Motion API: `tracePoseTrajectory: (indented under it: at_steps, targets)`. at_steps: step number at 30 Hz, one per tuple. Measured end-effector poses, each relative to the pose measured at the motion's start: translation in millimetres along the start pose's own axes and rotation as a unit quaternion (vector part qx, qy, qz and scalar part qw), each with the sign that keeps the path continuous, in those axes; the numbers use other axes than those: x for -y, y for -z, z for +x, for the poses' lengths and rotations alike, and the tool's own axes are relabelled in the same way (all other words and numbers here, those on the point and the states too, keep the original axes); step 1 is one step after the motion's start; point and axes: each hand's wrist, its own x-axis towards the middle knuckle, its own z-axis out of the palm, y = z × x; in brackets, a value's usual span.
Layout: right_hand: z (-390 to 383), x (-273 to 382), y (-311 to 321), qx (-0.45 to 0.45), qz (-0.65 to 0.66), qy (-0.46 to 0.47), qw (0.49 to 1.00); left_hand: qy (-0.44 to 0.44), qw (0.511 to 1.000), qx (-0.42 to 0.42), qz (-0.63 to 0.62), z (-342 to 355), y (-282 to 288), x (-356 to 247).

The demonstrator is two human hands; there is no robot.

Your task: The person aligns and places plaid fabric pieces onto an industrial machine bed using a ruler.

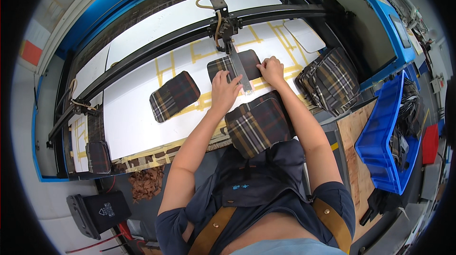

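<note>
"Where's the plaid panel (pixel 250 60)?"

"Flat on the white board (pixel 128 117), on the near side of the dark crossbeam (pixel 166 44), with a grey ruler (pixel 237 62) lying across it."

"How would it handle?"

"Light, I'd judge, softly flexible and hardly fragile. Take it by the right or left edge, clear of the ruler."

"And the hands?"

"The left hand (pixel 225 92) has its fingers spread over the panel's near-left part and the ruler. The right hand (pixel 272 72) curls at the right edge; pinching or merely touching, I can't tell."
</note>
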Motion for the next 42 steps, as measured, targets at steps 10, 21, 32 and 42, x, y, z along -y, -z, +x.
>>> tracePoseTrajectory:
  at_steps: [10,21,32,42]
  targets:
    - [-0.6,-5.3,-3.2,-0.014,-0.009,0.005,1.0,0.011,1.0,0.005,-0.011,-0.2,0.1,0.7]
    - [-9.3,-7.1,0.9,-0.028,0.02,0.006,0.999,-0.023,1.0,0.015,-0.012,-16.6,1.4,2.2]
    - [-6.0,-9.1,2.5,-0.017,0.012,0.004,1.0,-0.01,0.999,0.024,0.019,-17.9,-0.6,-5.0]
    - [-11.3,1.0,7.0,0.02,0.17,0.026,0.985,-0.004,0.999,0.029,0.019,-18.4,-1.4,-2.8]
